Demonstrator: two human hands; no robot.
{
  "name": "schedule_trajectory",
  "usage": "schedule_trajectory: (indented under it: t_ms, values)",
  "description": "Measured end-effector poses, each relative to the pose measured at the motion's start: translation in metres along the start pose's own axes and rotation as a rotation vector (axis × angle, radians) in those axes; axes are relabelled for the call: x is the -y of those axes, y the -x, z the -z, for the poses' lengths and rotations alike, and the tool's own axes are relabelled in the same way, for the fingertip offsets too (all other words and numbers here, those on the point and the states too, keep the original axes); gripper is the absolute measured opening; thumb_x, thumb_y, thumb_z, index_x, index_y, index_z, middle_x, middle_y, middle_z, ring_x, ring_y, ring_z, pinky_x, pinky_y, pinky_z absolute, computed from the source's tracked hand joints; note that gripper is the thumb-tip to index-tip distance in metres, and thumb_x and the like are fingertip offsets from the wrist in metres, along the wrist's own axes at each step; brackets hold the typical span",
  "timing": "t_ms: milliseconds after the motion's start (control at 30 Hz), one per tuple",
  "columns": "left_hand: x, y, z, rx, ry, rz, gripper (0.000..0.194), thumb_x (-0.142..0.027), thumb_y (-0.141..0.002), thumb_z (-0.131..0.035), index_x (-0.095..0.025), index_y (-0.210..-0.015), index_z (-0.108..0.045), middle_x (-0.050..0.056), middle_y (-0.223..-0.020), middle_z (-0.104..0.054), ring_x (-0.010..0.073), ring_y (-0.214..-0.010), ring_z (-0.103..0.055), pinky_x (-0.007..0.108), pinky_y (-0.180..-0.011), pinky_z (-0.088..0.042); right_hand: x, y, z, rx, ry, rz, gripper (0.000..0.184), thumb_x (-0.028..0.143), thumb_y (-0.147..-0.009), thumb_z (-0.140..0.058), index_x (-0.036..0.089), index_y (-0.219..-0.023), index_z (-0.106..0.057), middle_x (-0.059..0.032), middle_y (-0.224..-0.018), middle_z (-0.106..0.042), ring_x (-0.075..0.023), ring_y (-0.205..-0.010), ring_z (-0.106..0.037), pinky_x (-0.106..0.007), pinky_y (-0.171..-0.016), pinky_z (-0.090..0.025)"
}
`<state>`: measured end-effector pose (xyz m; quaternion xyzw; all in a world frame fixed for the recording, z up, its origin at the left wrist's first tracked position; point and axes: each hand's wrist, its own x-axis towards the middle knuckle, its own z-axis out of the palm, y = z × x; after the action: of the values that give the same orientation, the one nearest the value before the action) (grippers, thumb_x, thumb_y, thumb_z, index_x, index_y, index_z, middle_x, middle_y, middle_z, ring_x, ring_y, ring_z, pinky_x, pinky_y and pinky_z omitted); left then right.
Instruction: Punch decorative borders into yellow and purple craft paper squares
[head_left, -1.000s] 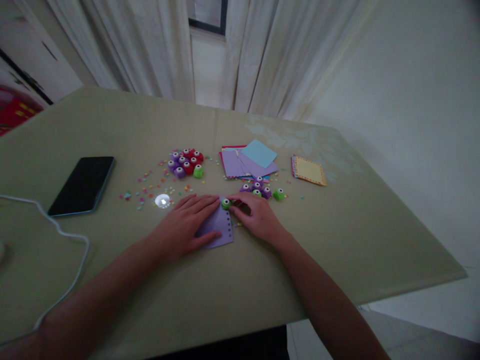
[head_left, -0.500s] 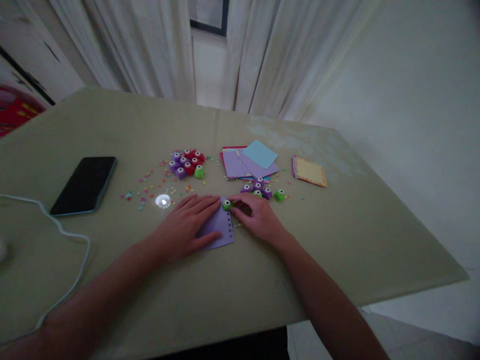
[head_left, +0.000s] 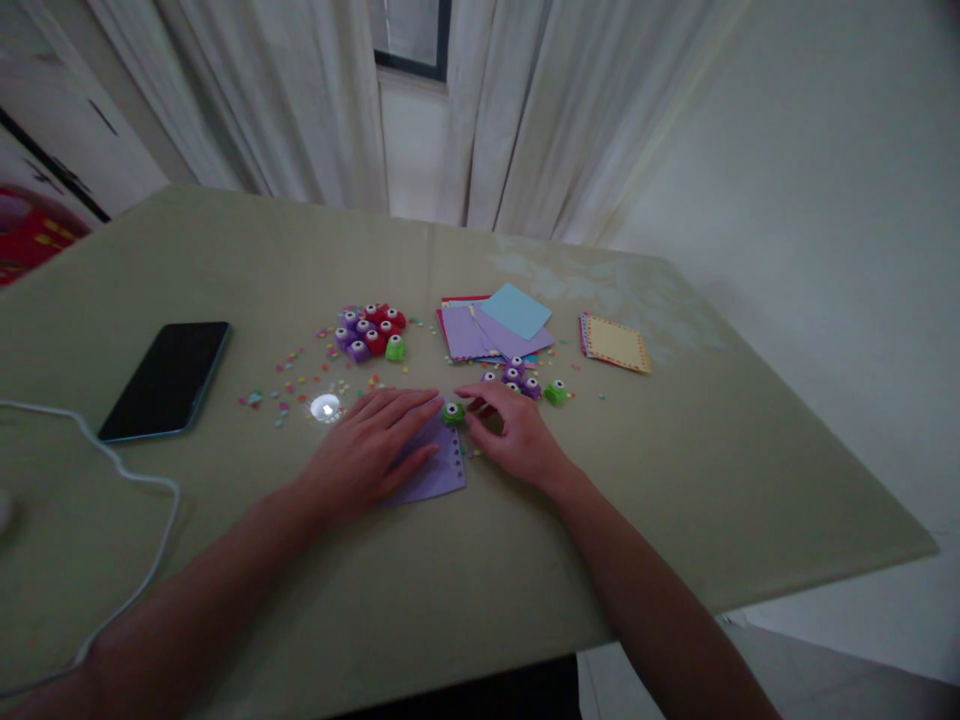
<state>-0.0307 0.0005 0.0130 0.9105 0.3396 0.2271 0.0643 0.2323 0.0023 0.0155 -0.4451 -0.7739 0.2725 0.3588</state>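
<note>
A purple sheet of paper [head_left: 431, 482] lies on the table with a row of small punched holes along its right edge. My left hand [head_left: 375, 440] rests flat on it, fingers stretched out, covering much of its left part. At the sheet's upper right corner sits a small green craft punch [head_left: 452, 413] with a single eye on top. Beside the punch is my right hand [head_left: 514, 430], its thumb and forefinger parted close to the punch's right side. Whether the fingertips still touch it is hard to make out.
Several red, purple and green punches [head_left: 371, 333] stand beyond my left hand; more purple and green ones [head_left: 514, 370] are behind my right. Coloured papers [head_left: 517, 312], a yellow card stack [head_left: 616, 343], a tablet [head_left: 169, 380], a white cable [head_left: 124, 468] and scattered confetti [head_left: 292, 385] lie around.
The fingers of my right hand have loosened from the green punch, which stays at the sheet's corner. My left hand remains flat on the paper, its thumb slightly raised towards the fingers.
</note>
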Motion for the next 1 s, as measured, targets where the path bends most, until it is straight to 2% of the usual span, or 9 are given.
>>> schedule_trajectory:
  t_ms: [133,333,600,800,1000]
  values:
    - [0.0011,0.0002,-0.0012,0.024,0.004,0.031,0.053,-0.049,-0.111,-0.051,-0.019,-0.154,-0.058,0.014,-0.153,-0.066,0.0331,-0.135,-0.062,0.052,-0.117,-0.046,-0.0003,-0.0003,0.0000,0.030,0.013,-0.005,0.031,0.016,-0.096,-0.071,0.019,-0.128,-0.073,-0.0100,-0.119,-0.077,-0.0202,-0.096,-0.075,-0.035,-0.091,-0.059]
    - [0.0017,0.0009,-0.0029,0.083,0.050,0.037,0.057,-0.051,-0.109,-0.055,-0.020,-0.156,-0.055,0.013,-0.152,-0.067,0.0329,-0.135,-0.062,0.052,-0.118,-0.046,0.0009,-0.0010,0.0006,0.044,0.034,-0.003,0.025,0.017,-0.099,-0.071,0.019,-0.124,-0.074,-0.0099,-0.115,-0.079,-0.0209,-0.095,-0.075,-0.036,-0.091,-0.058]
    - [0.0008,0.0011,-0.0046,0.085,0.056,0.025,0.057,-0.051,-0.109,-0.056,-0.017,-0.156,-0.055,0.015,-0.151,-0.067,0.0331,-0.133,-0.063,0.052,-0.116,-0.046,-0.0011,-0.0009,-0.0008,0.046,0.024,-0.005,0.024,0.018,-0.099,-0.071,0.019,-0.123,-0.074,-0.0099,-0.115,-0.079,-0.0204,-0.093,-0.075,-0.035,-0.090,-0.059]
    - [0.0015,0.0013,-0.0043,0.084,0.089,0.045,0.055,-0.050,-0.109,-0.056,-0.022,-0.156,-0.055,0.013,-0.151,-0.067,0.0325,-0.134,-0.063,0.052,-0.117,-0.045,-0.0010,-0.0009,0.0001,0.052,0.027,-0.006,0.025,0.017,-0.098,-0.072,0.018,-0.123,-0.075,-0.0098,-0.114,-0.079,-0.0204,-0.092,-0.075,-0.035,-0.090,-0.058]
    - [0.0015,0.0012,-0.0045,0.097,0.086,0.045,0.057,-0.050,-0.109,-0.056,-0.021,-0.157,-0.054,0.014,-0.152,-0.066,0.0324,-0.134,-0.063,0.053,-0.118,-0.045,-0.0003,-0.0007,0.0009,0.060,0.032,-0.008,0.025,0.018,-0.098,-0.071,0.018,-0.124,-0.075,-0.0099,-0.114,-0.079,-0.0198,-0.092,-0.074,-0.035,-0.091,-0.058]
